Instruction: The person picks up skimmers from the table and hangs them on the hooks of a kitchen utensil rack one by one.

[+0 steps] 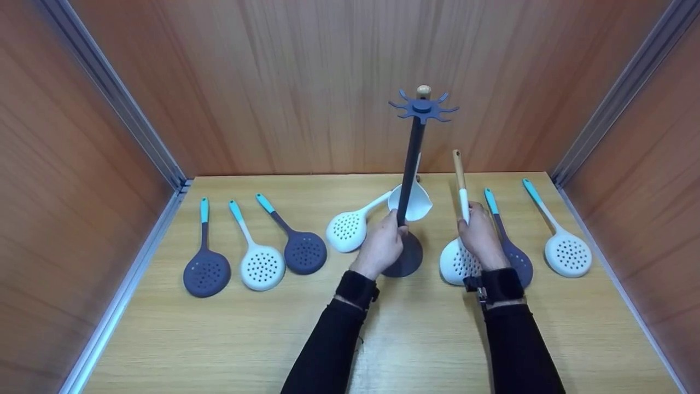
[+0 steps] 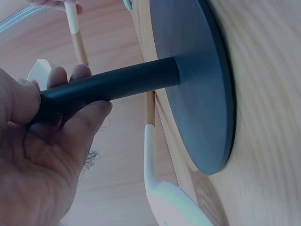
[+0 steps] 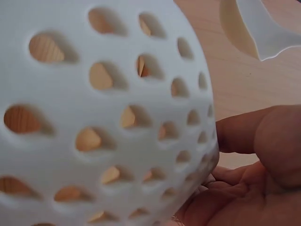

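Note:
My left hand [image 1: 383,243] grips the black post [image 2: 108,89] of a utensil stand, above its round base [image 2: 197,108]. A ring of dark hooks [image 1: 422,108] tops the post. Behind the post is a white ladle [image 1: 416,201]; whether it hangs from a hook cannot be told. My right hand [image 1: 481,232] holds a white skimmer [image 1: 455,262] near its neck, its wooden-ended handle [image 1: 458,169] pointing up and away. The skimmer's perforated head [image 3: 117,94] fills most of the right wrist view, the fingers [image 3: 249,132] at its edge.
Left of the stand lie a white skimmer [image 1: 347,231], two dark skimmers [image 1: 305,251] and a turquoise-handled white one [image 1: 262,268]. On the right lie a dark skimmer [image 1: 517,260] and a white one [image 1: 569,253]. Wooden panels [image 1: 301,82] enclose the table [image 1: 246,339] at back and sides.

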`<action>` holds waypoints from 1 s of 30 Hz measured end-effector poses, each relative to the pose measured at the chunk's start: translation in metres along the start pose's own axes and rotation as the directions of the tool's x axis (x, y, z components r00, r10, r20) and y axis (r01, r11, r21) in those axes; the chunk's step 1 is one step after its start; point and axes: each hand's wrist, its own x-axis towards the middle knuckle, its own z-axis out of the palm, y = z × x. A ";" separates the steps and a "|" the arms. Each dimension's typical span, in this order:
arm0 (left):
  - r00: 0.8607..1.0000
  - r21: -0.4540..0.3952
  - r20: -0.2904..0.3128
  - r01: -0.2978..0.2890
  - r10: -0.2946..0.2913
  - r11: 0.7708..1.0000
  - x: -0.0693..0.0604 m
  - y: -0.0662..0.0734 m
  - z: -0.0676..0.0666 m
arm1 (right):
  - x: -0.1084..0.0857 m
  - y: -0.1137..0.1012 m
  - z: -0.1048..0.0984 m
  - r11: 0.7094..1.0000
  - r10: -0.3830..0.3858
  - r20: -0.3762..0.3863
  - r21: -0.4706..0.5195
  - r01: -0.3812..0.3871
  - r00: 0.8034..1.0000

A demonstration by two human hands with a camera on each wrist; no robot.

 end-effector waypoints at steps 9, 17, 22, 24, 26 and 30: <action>1.000 -0.017 0.007 0.029 -0.029 0.999 0.002 0.001 0.001 | -0.006 -0.009 -0.004 0.998 -0.062 -0.068 -0.026 0.061 0.996; 0.999 -0.006 0.011 0.036 -0.036 0.999 0.002 0.002 0.001 | -0.013 -0.015 -0.011 0.996 -0.088 -0.092 0.003 0.089 0.992; 0.999 -0.024 0.012 0.043 -0.043 0.999 0.002 0.001 0.002 | -0.018 -0.020 -0.016 0.997 -0.077 -0.098 0.015 0.079 0.992; 0.999 -0.026 0.013 0.047 -0.047 0.999 0.003 0.001 0.002 | -0.019 -0.021 -0.018 0.996 -0.077 -0.097 0.026 0.080 0.992; 0.999 -0.025 0.013 0.050 -0.050 0.998 0.003 0.001 0.002 | -0.020 -0.023 -0.020 0.996 -0.081 -0.099 0.028 0.084 0.992; 0.998 -0.027 0.016 0.059 -0.058 0.998 0.002 0.001 0.002 | -0.021 -0.025 -0.021 0.995 -0.094 -0.113 0.022 0.097 0.989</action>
